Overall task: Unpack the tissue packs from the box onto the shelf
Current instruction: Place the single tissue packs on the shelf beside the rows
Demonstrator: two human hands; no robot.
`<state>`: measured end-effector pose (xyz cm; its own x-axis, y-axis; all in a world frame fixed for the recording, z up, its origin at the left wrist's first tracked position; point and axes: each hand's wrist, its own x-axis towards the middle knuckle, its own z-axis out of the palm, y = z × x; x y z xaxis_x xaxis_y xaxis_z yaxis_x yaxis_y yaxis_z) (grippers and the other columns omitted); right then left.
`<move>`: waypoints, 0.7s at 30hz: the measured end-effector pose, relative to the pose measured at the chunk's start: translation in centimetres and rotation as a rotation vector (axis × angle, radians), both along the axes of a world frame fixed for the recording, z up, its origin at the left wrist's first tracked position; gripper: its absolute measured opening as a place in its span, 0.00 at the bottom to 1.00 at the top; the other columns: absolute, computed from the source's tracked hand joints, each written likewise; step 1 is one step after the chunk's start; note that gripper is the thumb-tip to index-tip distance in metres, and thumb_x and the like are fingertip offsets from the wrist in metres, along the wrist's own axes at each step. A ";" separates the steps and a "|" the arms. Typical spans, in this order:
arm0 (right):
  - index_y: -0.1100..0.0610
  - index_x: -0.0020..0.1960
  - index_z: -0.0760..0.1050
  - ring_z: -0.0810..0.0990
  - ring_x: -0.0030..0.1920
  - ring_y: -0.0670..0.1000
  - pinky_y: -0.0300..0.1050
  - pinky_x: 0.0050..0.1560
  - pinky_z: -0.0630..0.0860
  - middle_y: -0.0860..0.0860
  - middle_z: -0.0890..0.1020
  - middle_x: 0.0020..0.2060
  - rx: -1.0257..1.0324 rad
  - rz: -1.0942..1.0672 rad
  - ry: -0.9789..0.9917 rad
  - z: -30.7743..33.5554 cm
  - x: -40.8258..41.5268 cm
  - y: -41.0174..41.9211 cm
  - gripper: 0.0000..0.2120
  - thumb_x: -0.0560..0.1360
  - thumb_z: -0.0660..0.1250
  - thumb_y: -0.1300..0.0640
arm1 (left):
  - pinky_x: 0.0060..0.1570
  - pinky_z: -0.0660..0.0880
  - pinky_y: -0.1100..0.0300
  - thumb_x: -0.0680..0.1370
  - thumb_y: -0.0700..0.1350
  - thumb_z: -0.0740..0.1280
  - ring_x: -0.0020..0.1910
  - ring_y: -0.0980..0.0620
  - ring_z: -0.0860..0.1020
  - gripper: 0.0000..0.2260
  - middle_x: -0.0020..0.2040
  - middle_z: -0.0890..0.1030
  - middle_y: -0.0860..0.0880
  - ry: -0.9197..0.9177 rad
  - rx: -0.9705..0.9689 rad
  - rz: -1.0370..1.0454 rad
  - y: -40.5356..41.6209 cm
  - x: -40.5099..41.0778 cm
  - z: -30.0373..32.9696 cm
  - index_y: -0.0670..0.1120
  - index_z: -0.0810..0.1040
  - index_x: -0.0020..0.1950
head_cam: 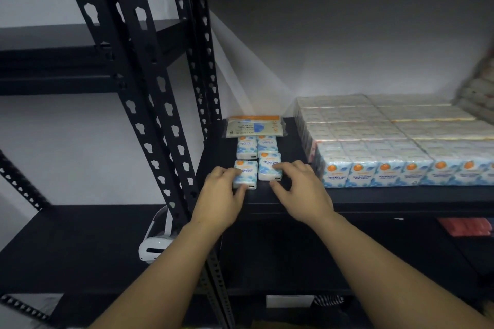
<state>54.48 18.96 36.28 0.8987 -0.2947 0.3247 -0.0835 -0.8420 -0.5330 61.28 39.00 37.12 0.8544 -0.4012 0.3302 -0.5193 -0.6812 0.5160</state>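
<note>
At frame centre, four mini tissue packs (258, 161) lie on the shelf (374, 195); left hand (222, 195) fingers grip one, right hand (299, 187) fingers curl over another.

Both my hands on small packs at the shelf's (374, 195) front edge.
My left hand (217, 195) grips the left pack (246, 172); my right hand (300, 189) holds the right pack (269, 168) beside it.
</note>
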 end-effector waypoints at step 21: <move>0.44 0.68 0.75 0.71 0.58 0.46 0.50 0.59 0.76 0.43 0.77 0.54 0.012 -0.065 -0.008 0.0 0.9 0.3 0.14 0.83 0.65 0.50 | 0.56 0.73 0.57 0.81 0.51 0.69 0.62 0.50 0.73 0.19 0.63 0.79 0.49 0.012 -0.064 0.105 -2.0 1.4 -0.7 0.49 0.77 0.71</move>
<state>55.36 19.23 36.26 0.8749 -0.3565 0.3277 -0.1340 -0.8285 -0.5438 62.73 36.98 36.38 0.8946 -0.2876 0.3421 -0.4405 -0.6971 0.5657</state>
